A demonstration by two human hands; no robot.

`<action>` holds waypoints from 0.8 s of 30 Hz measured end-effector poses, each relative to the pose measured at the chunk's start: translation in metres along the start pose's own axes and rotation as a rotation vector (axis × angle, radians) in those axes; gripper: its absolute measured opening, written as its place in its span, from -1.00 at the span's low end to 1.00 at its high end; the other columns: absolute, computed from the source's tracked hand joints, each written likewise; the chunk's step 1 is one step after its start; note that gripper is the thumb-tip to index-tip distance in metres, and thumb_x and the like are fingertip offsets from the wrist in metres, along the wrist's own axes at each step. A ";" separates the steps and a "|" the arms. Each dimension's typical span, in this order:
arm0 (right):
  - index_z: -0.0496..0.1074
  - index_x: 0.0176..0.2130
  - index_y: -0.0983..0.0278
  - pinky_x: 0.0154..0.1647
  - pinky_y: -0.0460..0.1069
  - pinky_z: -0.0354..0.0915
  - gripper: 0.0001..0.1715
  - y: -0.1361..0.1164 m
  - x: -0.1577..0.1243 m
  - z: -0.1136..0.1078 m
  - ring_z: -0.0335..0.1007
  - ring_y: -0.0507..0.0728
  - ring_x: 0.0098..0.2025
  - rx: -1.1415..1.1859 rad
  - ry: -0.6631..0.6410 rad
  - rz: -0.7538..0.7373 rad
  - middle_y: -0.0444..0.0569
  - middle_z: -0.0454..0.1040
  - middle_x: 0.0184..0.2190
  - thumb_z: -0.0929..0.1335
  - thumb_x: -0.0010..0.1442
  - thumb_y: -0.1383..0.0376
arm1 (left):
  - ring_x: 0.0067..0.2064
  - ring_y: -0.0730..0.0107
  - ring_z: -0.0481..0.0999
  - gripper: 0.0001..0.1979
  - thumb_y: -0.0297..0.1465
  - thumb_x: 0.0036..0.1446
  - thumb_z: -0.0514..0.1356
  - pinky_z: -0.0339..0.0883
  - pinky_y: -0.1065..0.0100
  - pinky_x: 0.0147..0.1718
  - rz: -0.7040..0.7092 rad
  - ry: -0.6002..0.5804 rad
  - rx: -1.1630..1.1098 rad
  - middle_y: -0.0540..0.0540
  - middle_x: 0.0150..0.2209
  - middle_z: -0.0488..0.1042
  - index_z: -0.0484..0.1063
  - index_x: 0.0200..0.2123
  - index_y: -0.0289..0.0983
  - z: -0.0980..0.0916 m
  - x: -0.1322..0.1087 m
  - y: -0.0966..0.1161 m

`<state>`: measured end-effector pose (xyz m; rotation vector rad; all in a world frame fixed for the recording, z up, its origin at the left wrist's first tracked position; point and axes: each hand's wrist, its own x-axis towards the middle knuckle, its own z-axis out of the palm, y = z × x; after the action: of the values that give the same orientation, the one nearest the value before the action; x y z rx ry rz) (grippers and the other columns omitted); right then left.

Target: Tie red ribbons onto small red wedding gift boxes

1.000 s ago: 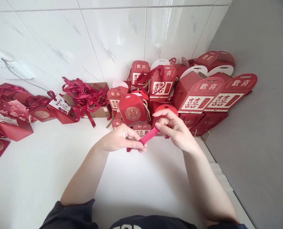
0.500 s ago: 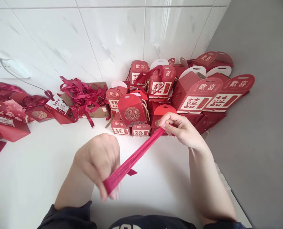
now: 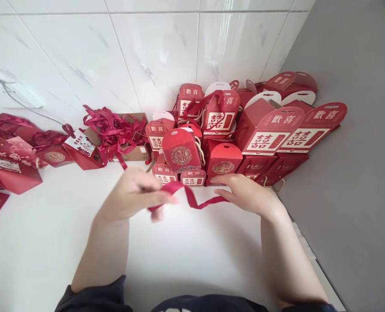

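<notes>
A red ribbon (image 3: 192, 198) hangs slack and wavy between my two hands, above the white table. One end of it lies in my left hand (image 3: 135, 193), whose thumb and fingers close round it; the fingertips are blurred. At the other end, the ribbon runs into my right hand (image 3: 247, 193), with the thumb and index finger extended and the remaining fingers curled out of sight behind. Just beyond my right hand stands a red box with a gold round emblem (image 3: 226, 158).
Stacked red boxes (image 3: 270, 130) stand against the tiled wall at the centre and right. A cardboard box (image 3: 140, 153) heaped with red ribbons (image 3: 114, 128) sits left of them. More red boxes (image 3: 17, 173) occupy the far left. A grey panel (image 3: 351, 173) bounds the right side.
The ribbon was stretched taut diagonally and now sags in a loose curve. My left hand has moved up and away from me; my right hand has dropped slightly, its thumb and index finger now apart.
</notes>
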<state>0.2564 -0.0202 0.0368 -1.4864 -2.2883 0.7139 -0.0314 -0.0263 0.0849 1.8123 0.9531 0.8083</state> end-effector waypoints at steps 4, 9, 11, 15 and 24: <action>0.10 0.32 0.10 -0.03 0.08 0.41 -0.30 -0.031 0.001 0.012 0.38 0.20 0.11 0.514 0.032 -0.312 0.01 0.39 0.15 0.35 0.27 0.27 | -0.63 0.56 0.38 -0.65 -0.22 0.12 0.29 0.29 0.53 -0.63 -0.190 0.029 -0.043 -0.02 -0.68 0.43 0.51 -0.61 -0.31 0.031 0.030 0.001; 0.39 -0.04 0.24 -0.26 0.00 0.41 -0.76 -0.036 0.011 0.022 0.47 0.08 -0.33 0.844 0.012 -0.203 -0.07 0.50 -0.33 0.28 0.37 0.17 | -0.52 0.53 0.42 -0.70 -0.18 0.10 0.30 0.30 0.52 -0.57 -0.161 0.131 0.011 -0.04 -0.57 0.47 0.55 -0.51 -0.30 0.037 0.040 -0.011; 0.42 -0.21 0.26 -0.26 -0.01 0.37 -0.74 -0.029 0.014 0.020 0.42 0.06 -0.37 0.850 0.082 -0.141 -0.11 0.45 -0.42 0.28 0.38 0.13 | -0.48 0.55 0.42 -0.76 -0.19 0.08 0.31 0.26 0.54 -0.59 -0.087 0.342 0.037 -0.06 -0.41 0.54 0.56 -0.36 -0.26 0.029 0.043 -0.019; 0.38 -0.32 0.27 -0.21 -0.02 0.33 -0.71 -0.019 0.014 0.011 0.39 0.06 -0.32 0.996 0.117 -0.116 -0.08 0.45 -0.37 0.30 0.36 0.14 | -0.51 0.67 0.35 -0.60 -0.24 0.04 0.34 0.12 0.55 -0.69 0.007 0.665 -0.059 -0.09 0.05 0.45 0.45 -0.02 -0.11 0.011 0.058 -0.043; 0.26 -0.43 0.27 -0.60 -0.11 -0.16 -0.61 -0.014 0.003 -0.005 -0.15 -0.07 -0.60 0.994 0.137 -0.079 -0.28 0.02 -0.60 0.38 0.29 0.10 | -0.60 0.64 0.32 -0.75 -0.25 0.05 0.33 0.10 0.56 -0.70 0.092 0.577 -0.310 0.07 -0.51 0.36 0.42 -0.27 -0.23 0.008 0.081 -0.076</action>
<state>0.2472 -0.0213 0.0488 -0.9042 -1.4626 1.3850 -0.0053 0.0622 0.0228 1.3807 1.0305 1.4986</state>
